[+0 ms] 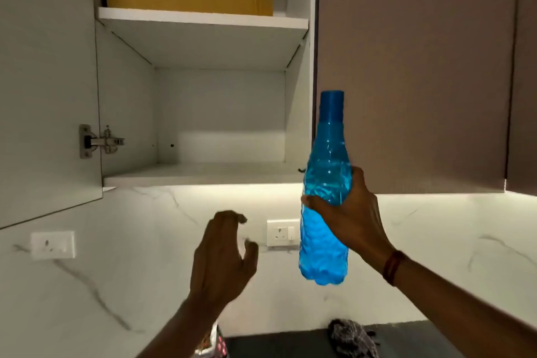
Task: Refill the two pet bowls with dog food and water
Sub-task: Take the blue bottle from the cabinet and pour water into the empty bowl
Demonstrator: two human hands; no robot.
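Right hand: my right hand (348, 221) wraps round the middle of the blue bottle (325, 171), held upright in front of the open cupboard (203, 174).
Left hand: my left hand (223, 253) hangs loosely spread beside it, holding nothing.
Where the pet bowls are: out of view.
How I'd do it: support the base with the left hand, bring the bottle down over the desk (276, 346), and unscrew the cap (332, 102) only once it is low.

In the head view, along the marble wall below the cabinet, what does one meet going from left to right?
White wall socket → left hand → second socket with switch → blue bottle, which the right hand grips.
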